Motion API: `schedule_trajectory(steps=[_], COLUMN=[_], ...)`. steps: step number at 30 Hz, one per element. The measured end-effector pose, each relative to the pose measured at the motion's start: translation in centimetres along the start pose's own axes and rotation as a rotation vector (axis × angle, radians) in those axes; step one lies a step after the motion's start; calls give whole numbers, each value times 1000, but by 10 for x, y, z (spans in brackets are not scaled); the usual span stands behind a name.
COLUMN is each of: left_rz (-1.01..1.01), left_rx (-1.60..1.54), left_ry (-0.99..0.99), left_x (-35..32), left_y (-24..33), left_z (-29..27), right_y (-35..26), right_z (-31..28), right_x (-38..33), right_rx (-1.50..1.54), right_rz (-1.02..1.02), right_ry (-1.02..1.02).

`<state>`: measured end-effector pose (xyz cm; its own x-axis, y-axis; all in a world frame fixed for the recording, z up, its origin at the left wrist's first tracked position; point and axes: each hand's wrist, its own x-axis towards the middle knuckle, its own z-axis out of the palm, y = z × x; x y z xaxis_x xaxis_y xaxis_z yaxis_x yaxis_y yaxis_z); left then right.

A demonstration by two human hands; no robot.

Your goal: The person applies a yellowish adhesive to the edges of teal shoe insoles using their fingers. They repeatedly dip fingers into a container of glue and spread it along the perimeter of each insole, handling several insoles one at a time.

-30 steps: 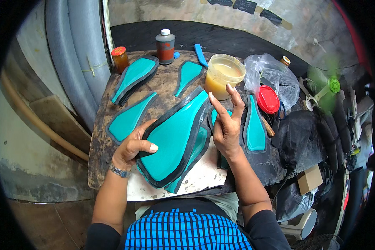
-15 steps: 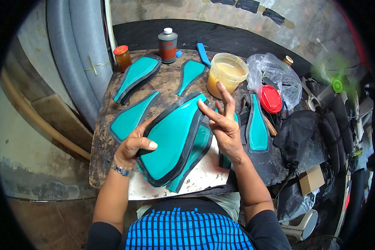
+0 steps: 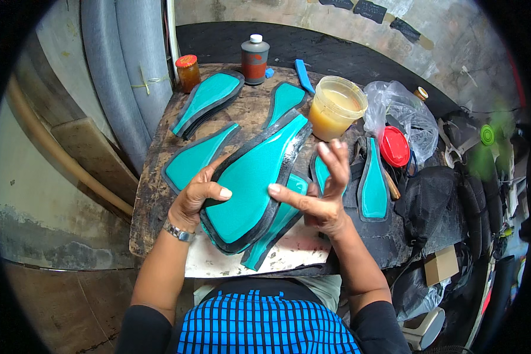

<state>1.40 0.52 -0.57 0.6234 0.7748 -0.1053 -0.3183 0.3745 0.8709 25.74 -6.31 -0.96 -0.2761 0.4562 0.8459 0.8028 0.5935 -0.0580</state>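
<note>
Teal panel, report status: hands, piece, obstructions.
Left hand gripping big teal panel at its left edge. Right hand open, thumb on its right edge. More teal pieces underneath.

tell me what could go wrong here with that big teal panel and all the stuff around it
The open tub of yellowish liquid stands just beyond the top end of the large teal panel; a swing of that end might tip it. The right hand is open, only a fingertip at the panel's edge, so the left hand does most of the holding and the panel could slide. More teal pieces lie underneath and could be dragged off the table's front edge.
</note>
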Motion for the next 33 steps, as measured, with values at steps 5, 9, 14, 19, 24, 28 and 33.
schedule_trajectory(steps=[5, 9, 14, 19, 24, 28, 33], left_rz=[-13, 8, -13, -24, 2, 16, -4], left_rx=[-93, -43, -51, 3, 39, 17, 12], left_ry=[-24, -6, -20, -22, -43, -5, 16], left_x=[0, 3, 1, 0, -1, 1, 0], left_y=[-3, -4, -5, -3, -7, -6, -4], left_z=[-1, -3, -3, -1, -3, -8, -7], right_y=[-5, -6, -1, -15, 20, 69, 152], right_z=[4, 2, -4, 7, 4, -14, -25], right_x=[0, 0, 4, 3, -2, 3, 58], right_rx=[-200, -51, -204, 34, -116, -285, -299], right_rz=[-62, -224, -106, -224, 247, 509, 819], right_ry=[125, 150, 128, 113, 84, 72, -258])
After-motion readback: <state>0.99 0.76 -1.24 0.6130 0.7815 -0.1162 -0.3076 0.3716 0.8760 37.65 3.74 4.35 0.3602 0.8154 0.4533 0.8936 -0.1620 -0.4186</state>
